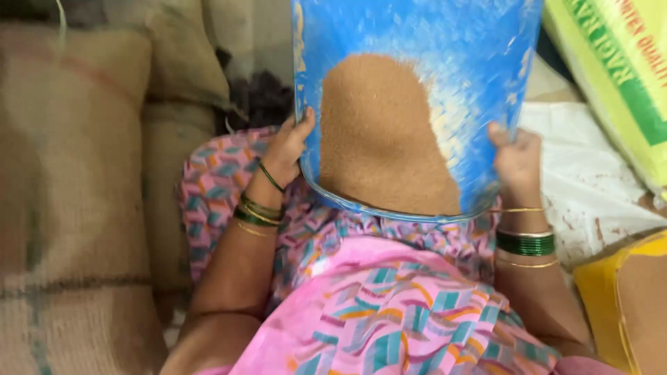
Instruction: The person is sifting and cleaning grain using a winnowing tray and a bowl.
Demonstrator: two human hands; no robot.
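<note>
Blue tray [479,62] of brown grain [379,132] gripped at both rims by left hand [288,149] and right hand [515,156], fingers curled.

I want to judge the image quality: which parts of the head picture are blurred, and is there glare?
Head view: the blue tray and burlap sacks are smeared by motion blur; the left hand, right hand and brown grain are soft; light is even, with no strong glare.

Grain [379,139] in tray [458,42], sacks [76,173] left, bags [618,69] right
</note>
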